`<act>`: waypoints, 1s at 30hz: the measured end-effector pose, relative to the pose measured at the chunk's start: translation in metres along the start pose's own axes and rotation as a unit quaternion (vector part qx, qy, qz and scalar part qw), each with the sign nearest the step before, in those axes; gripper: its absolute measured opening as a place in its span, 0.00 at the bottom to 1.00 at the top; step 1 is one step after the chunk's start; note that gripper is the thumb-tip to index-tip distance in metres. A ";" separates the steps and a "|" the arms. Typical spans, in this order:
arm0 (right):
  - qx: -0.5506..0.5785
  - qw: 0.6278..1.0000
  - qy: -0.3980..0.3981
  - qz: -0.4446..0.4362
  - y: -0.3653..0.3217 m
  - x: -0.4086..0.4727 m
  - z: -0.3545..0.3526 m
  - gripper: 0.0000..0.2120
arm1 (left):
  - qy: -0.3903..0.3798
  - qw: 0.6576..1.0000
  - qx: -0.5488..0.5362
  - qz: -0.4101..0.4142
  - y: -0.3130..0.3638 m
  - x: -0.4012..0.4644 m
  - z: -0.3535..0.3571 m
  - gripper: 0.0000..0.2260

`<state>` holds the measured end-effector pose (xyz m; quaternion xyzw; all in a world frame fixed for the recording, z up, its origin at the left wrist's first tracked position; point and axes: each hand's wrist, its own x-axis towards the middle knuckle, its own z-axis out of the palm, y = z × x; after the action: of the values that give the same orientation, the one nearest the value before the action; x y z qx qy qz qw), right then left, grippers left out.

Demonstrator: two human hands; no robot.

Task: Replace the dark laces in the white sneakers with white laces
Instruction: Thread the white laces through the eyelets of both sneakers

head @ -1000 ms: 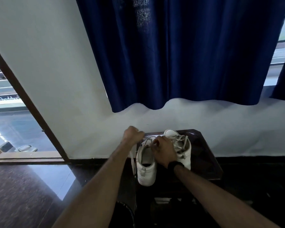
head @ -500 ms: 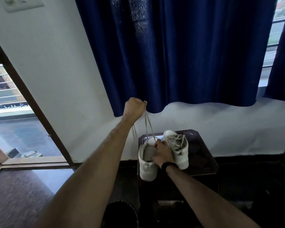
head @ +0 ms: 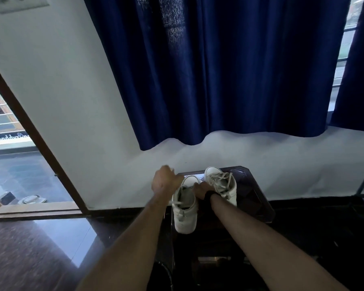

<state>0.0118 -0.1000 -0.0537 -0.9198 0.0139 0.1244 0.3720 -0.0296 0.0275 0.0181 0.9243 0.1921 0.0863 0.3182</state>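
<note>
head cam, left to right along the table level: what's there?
Open doorway → left hand → near sneaker → right hand → laced sneaker → bare right part of the dark table.

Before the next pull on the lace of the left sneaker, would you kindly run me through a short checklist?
1. Left sneaker rests on the table: ok.
2. Right hand steadies the left sneaker at its collar: ok.
3. Left hand holds a lace: cannot tell, it is blurred.
4. Lace is free of the left sneaker's eyelets: cannot tell.
5. Right sneaker stands beside the left one, laces loose in it: ok.
</note>
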 end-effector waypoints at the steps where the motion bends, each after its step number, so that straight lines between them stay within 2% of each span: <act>1: -0.011 1.000 -0.008 0.006 -0.001 0.007 0.002 0.22 | -0.008 1.000 0.016 -0.008 -0.009 0.000 0.010 0.18; 4: 0.006 1.000 0.010 0.028 -0.001 0.032 0.012 0.22 | -0.036 0.998 0.052 -0.028 -0.030 -0.002 0.035 0.21; 7: -0.012 0.998 0.040 0.046 0.000 0.049 0.017 0.22 | -0.036 0.997 0.064 0.015 -0.051 0.000 0.056 0.12; 9: -0.016 0.996 0.061 0.059 -0.001 0.056 0.019 0.23 | -0.035 0.997 0.049 0.055 -0.059 0.002 0.063 0.08; 13: 0.040 0.987 0.078 0.132 -0.008 0.064 0.021 0.21 | -0.037 0.996 0.004 0.086 -0.064 0.007 0.069 0.07; 16: 0.052 0.985 0.112 0.122 -0.008 0.068 0.018 0.19 | -0.042 0.993 -0.040 0.101 -0.069 0.009 0.070 0.02; 19: 0.069 0.978 0.142 0.137 -0.013 0.069 0.010 0.20 | -0.048 0.991 -0.060 0.110 -0.077 0.014 0.069 0.07; 22: 0.068 0.978 0.139 0.139 -0.020 0.074 0.007 0.29 | -0.060 0.988 -0.059 0.128 -0.077 0.020 0.066 0.08; 24: 0.057 0.981 0.124 0.138 -0.022 0.071 0.004 0.27 | -0.052 0.987 -0.076 0.128 -0.077 0.021 0.064 0.12; 26: 0.024 0.990 0.073 0.117 -0.020 0.076 0.004 0.22 | -0.051 0.987 -0.092 0.126 -0.079 0.020 0.063 0.15; 27: -0.001 0.992 0.041 0.116 -0.017 0.079 0.002 0.22 | -0.056 0.986 -0.094 0.128 -0.080 0.021 0.062 0.15; 30: 0.001 0.993 0.035 0.115 -0.009 0.103 0.008 0.26 | -0.067 0.983 -0.098 0.138 -0.081 0.024 0.061 0.15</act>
<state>0.1110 -0.0807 -0.0777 -0.9156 0.1324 0.1341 0.3551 -0.0145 0.0621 -0.0792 0.9098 0.0318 0.0862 0.4048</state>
